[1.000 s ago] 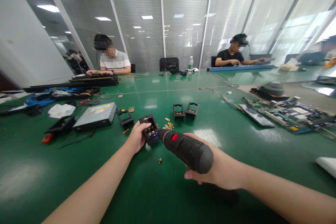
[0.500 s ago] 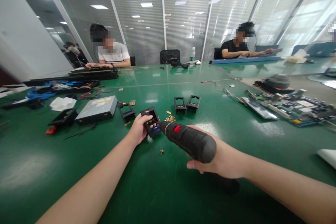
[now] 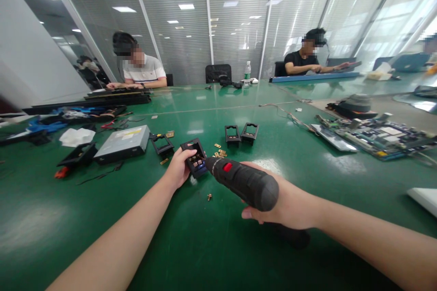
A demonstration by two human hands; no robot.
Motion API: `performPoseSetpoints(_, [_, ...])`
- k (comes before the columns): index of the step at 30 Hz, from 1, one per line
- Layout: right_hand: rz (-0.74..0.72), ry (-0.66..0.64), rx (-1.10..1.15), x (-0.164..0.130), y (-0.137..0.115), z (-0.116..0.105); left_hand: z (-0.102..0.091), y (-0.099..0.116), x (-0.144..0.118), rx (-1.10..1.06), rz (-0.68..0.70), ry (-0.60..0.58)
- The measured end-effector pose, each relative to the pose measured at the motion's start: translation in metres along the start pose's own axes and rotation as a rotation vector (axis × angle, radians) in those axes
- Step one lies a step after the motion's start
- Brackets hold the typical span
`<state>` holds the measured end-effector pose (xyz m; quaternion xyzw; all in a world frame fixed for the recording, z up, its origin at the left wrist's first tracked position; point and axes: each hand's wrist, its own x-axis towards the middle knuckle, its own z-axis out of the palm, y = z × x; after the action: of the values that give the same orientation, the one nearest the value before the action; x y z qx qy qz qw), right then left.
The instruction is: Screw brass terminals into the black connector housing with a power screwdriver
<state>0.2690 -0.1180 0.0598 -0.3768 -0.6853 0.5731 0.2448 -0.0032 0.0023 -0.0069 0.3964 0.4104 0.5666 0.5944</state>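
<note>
My left hand (image 3: 178, 169) grips a small black plastic housing (image 3: 194, 158) with brass contacts inside, tilted up on the green table (image 3: 205, 245). In my right hand (image 3: 290, 207) is a black electric screwdriver (image 3: 244, 183) with a red switch; its tip points into the housing. A loose brass screw (image 3: 209, 197) lies on the table just below the housing. Several small brass pieces (image 3: 220, 152) lie just behind it.
Two more black housings (image 3: 241, 133) stand behind. A grey optical drive (image 3: 121, 142) and another black frame (image 3: 161, 143) lie to the left, circuit boards (image 3: 373, 136) to the right, a white object (image 3: 425, 200) at the right edge. Three other people sit at the far side.
The view has dropped and shifted slightly. Both hands keep their hold, with the screwdriver tip still at the housing.
</note>
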Motion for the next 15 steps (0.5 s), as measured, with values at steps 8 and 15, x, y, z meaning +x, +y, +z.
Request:
performPoseSetpoints(8, [-0.039,0.066,-0.105,-0.0010,-0.0028,0.0016,0.0005,0.0003,-0.0007,-0.026,0.007,0.002])
performPoseSetpoints(15, [-0.008,0.019,-0.060,-0.0004,-0.0034,0.0020,0.0006,0.0017,-0.0029,-0.011,-0.014,0.021])
